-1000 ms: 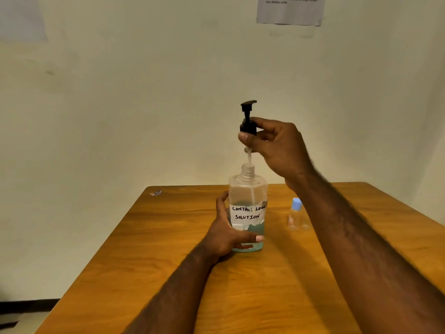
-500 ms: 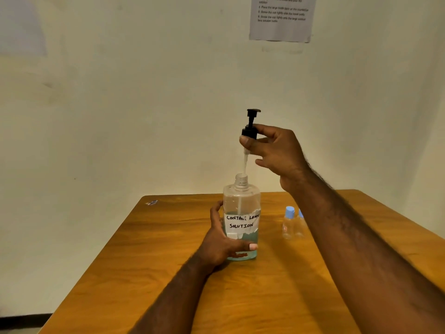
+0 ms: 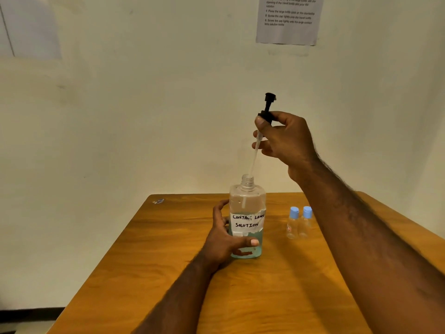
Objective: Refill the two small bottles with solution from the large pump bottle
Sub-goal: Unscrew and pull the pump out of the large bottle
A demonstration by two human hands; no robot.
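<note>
I see a pale wall [image 3: 144,104] filling most of the view. The wooden worktop [image 3: 277,297] runs out of frame at the bottom and right, so I cannot see its near edge. A printed sheet [image 3: 289,20] is stuck to the wall, cut off at the top, and its lines are too blurred for me to read properly.

The large bottle [image 3: 248,210] stands upright near the middle of the worktop with its threaded neck uncovered. A handwritten label on it reads "CONTACT LENS SOLUTION". Bluish liquid sits in its lower part, though the label and my fingers hide the exact level.

My right hand [image 3: 286,141] is raised above the bottle, thumb and fingers pinching the collar of the black pump [image 3: 267,106], which is tilted. My fingers cover most of the collar. My left hand [image 3: 224,247] wraps the bottle's lower body, thumb across the front and the other fingers mostly hidden behind it.

The pump's pale dip tube [image 3: 254,160] slants down into the neck, and I cannot make out how far it reaches inside.

The two small bottles [image 3: 292,224] stand to the right of the large one, touching or nearly so, blue caps on. My right forearm partly covers the farther-right one. Their contents are hard to judge.

A small scrap [image 3: 158,201] lies at the far left corner, too small for me to identify.
</note>
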